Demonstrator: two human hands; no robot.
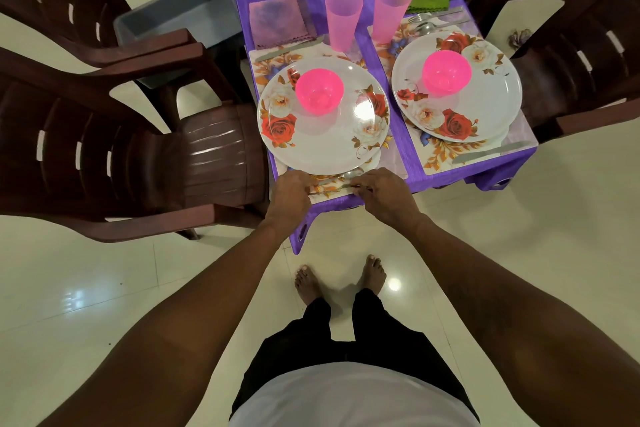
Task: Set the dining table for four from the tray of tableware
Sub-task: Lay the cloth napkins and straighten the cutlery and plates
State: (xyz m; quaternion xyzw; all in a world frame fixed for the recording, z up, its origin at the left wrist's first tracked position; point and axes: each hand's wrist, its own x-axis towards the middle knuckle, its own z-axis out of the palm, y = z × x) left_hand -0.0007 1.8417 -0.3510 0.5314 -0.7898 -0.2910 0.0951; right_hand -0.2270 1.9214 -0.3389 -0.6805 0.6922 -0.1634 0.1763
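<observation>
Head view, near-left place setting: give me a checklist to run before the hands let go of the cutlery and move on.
1. Seated: white floral plate on floral placemat: ok.
2. Upright: pink plastic bowl on that plate: ok.
3. Upright: pink plastic tumbler beyond the plate: ok.
4. Flat: silver knife on the placemat's far side: ok.
5. Released: thin silver cutlery piece at the placemat's near edge is pinched by the right hand: not ok.
6. Grip: left hand on that piece, fingers hidden: cannot tell.
</observation>
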